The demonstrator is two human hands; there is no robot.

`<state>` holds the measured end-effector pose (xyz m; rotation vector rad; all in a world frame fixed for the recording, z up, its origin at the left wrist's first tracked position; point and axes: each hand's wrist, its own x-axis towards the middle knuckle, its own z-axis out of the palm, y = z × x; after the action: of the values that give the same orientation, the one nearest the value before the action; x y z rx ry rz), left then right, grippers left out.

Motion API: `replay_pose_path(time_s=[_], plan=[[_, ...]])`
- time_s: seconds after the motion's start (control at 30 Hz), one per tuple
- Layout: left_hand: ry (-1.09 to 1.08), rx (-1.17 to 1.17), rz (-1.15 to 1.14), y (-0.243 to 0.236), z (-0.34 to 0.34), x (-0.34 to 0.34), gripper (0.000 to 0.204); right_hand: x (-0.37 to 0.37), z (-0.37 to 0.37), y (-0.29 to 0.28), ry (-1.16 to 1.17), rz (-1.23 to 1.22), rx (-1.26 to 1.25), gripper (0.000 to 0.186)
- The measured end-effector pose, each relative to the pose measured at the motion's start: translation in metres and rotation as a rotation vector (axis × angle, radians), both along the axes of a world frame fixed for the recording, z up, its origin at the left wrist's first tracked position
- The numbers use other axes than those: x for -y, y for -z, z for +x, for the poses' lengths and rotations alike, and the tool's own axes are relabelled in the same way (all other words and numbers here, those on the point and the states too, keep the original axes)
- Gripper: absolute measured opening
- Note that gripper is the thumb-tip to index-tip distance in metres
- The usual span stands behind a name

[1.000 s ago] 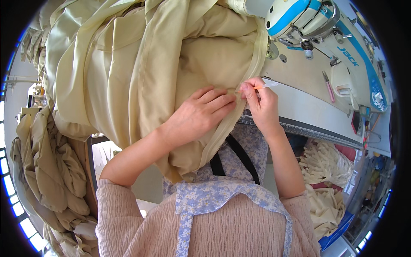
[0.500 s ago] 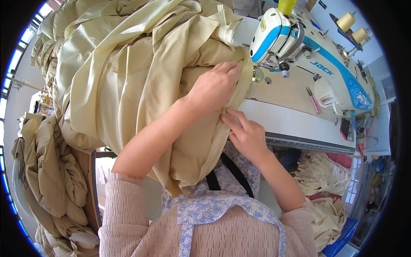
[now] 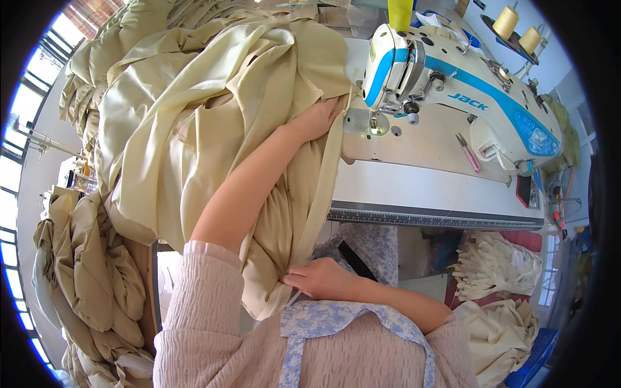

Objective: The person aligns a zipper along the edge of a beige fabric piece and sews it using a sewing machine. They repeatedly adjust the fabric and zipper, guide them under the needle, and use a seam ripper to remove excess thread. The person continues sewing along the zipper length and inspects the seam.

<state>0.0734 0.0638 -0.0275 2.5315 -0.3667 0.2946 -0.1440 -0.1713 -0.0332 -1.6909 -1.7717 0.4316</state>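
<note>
A large heap of beige fabric [image 3: 187,161] covers the left of the sewing table and hangs down over its front edge. My left hand [image 3: 318,121] is closed on the fabric near its long hemmed edge [image 3: 331,171], left of the presser foot [image 3: 373,123]; its fingertips are partly hidden by a fold. Lower down, close to my apron, my right hand [image 3: 320,279] pinches the same edge. A thin pale strip [image 3: 294,298] shows under the right fingers. The fabric edge lies apart from the needle of the white and blue sewing machine [image 3: 414,71].
Pink-handled snips [image 3: 469,155] lie on the machine bed. A ruler strip [image 3: 427,216] runs along the table's front edge. Thread cones [image 3: 506,23] stand at the back right. More beige fabric [image 3: 97,271] hangs at the left, and bagged pale pieces [image 3: 495,265] sit below right.
My right hand has moved down and left along the edge toward my apron. The fabric edge has shifted left, away from the presser foot, with my left hand moving slightly left and down.
</note>
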Motion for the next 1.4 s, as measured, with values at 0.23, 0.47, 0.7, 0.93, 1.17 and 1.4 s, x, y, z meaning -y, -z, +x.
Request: replay_pose_path(time_s=[0.23,0.47,0.7,0.93,1.17,1.4], plan=[[-0.092,0.128,-0.190,-0.056,-0.026,0.014,0.028,0.043,0.004,-0.006,0.233,-0.042,-0.121,0.038],[0.178,0.190,0.095,-0.060,-0.169,0.055,0.028,0.068,0.051,-0.037,0.645,0.217,-0.500,0.026],[0.009,0.034,0.051,-0.035,-0.172,0.054,0.057,0.058,0.091,-0.047,0.803,0.319,-0.676,0.041],[-0.008,0.094,0.100,-0.030,-0.177,0.057,0.079,0.021,0.110,-0.025,0.749,0.404,-0.602,0.018],[0.016,0.045,0.049,-0.024,-0.175,0.051,0.085,0.008,0.117,-0.011,0.779,0.304,-0.490,0.013],[0.022,0.027,0.020,-0.025,-0.175,0.050,0.085,0.006,0.117,-0.010,0.748,0.313,-0.429,0.011]])
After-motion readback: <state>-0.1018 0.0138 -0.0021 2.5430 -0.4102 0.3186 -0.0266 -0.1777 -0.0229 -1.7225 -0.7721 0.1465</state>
